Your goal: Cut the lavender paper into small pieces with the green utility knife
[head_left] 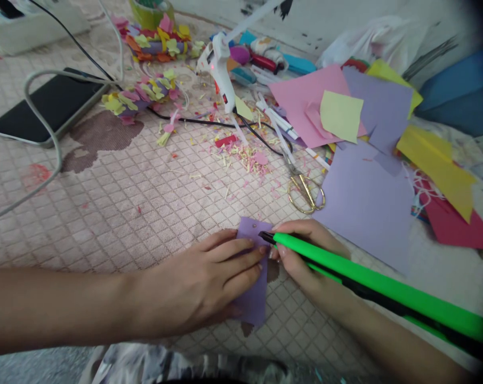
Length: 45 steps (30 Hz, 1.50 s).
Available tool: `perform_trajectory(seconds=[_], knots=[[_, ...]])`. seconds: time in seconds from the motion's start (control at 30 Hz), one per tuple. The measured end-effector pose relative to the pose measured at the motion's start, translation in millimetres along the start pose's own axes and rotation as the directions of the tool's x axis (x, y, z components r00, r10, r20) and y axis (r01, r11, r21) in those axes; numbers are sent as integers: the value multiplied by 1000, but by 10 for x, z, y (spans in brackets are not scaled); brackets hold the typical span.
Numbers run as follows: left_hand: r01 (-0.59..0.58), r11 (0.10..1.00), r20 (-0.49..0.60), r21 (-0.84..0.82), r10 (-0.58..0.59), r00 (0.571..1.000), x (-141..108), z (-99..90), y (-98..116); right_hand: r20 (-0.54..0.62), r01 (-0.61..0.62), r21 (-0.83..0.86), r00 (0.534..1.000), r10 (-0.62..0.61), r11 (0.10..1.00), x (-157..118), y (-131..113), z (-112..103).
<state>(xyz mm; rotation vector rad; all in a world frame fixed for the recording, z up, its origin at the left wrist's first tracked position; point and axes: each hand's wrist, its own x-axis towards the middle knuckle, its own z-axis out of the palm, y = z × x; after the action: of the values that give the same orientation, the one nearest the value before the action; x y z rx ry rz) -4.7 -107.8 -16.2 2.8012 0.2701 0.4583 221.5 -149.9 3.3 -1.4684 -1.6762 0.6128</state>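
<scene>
A narrow strip of purple paper (250, 306) lies on the patterned cloth, a small mark or hole near its far end. My left hand (213, 274) rests flat across the strip with fingers stretched out, covering its middle and left edge. My right hand (301, 256) is closed at the strip's right edge, beside a long green and black pen-like tool (345, 266) that it grips near the black tip. That tip sits over the strip's upper right part; whether it touches the paper I cannot tell. The tool's kind is unclear.
Gold-handled scissors (305, 193) lie beyond my hands, near paper scraps (245, 157) and a white glue gun (221, 74) with its cord. Purple sheets (369, 197) and other coloured papers are at right. Flower-covered rolls (145, 96) and a dark tablet-like device (45, 106) lie left.
</scene>
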Motion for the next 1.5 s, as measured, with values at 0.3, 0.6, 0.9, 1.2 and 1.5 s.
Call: perform_trajectory(seconds=[0.3, 0.6, 0.9, 1.2, 1.5], knots=[[-40, 996, -1, 81, 40, 999, -3, 26, -9, 46, 7, 19, 999, -8, 1000, 1, 5, 44], [-34, 997, 4, 70, 33, 999, -14, 26, -1, 41, 16, -2, 999, -16, 1000, 8, -8, 37], [-38, 996, -6, 79, 39, 999, -18, 40, -2, 70, 38, -19, 997, -37, 999, 2, -2, 52], [-12, 996, 8, 91, 11, 1000, -29, 79, 2, 0, -57, 136, 998, 58, 989, -72, 89, -19], [-40, 999, 45, -30, 42, 998, -20, -56, -116, -109, -52, 255, 991, 82, 966, -56, 141, -45]])
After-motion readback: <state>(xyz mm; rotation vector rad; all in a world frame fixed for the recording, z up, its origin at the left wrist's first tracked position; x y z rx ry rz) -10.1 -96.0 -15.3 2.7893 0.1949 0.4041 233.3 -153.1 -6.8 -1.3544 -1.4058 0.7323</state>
